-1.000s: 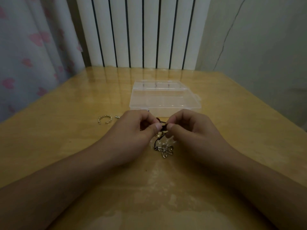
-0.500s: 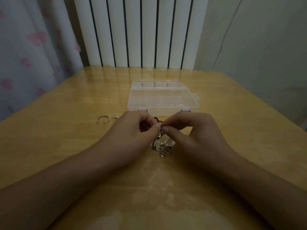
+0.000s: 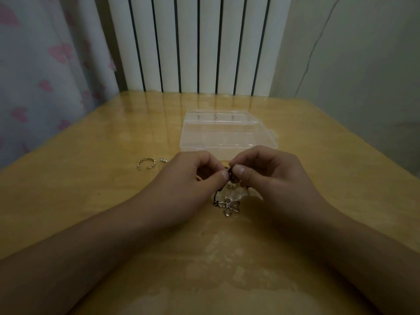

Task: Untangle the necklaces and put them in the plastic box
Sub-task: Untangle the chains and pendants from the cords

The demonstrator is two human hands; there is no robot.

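A tangle of dark-corded necklaces (image 3: 218,196) lies on the wooden table (image 3: 91,201), with a silver flower pendant (image 3: 230,206) showing below my hands. My left hand (image 3: 188,180) and my right hand (image 3: 268,176) meet thumb to thumb over the tangle, and each pinches a piece of the dark cord. Most of the cord is hidden under my fingers. Just beyond my hands, the clear plastic box (image 3: 227,133) sits with its lid down.
A silver open ring (image 3: 146,163) and a small silver piece (image 3: 163,160) lie on the table left of my left hand. A white radiator (image 3: 197,44) stands behind the table, a heart-patterned curtain (image 3: 45,64) at the left, a wall at the right.
My hands stay pinched together on the cord and have only shifted slightly. The flower pendant has hardly moved.
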